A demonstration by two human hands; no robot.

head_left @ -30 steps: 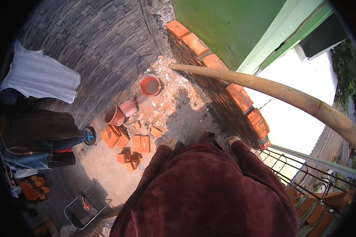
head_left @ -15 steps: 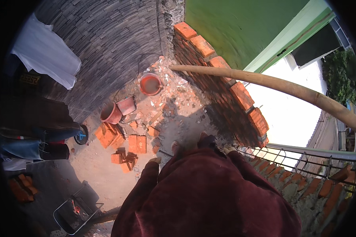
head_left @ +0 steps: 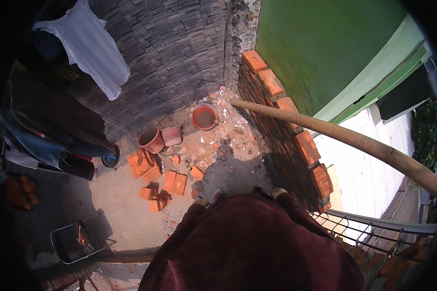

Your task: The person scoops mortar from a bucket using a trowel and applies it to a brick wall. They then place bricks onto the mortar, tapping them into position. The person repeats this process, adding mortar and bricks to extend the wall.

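Looking down, your hands hide under your maroon garment [head_left: 257, 247]; grip cannot be told; loose orange bricks [head_left: 174, 182] lie below.

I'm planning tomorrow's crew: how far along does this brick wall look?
Done: the brick wall stands several courses high, with orange top bricks stepping along it. In hand: nothing visible, as both hands are hidden under the maroon garment. Left: loose bricks and rubble lie on the ground beside three buckets, apparently still unlaid.
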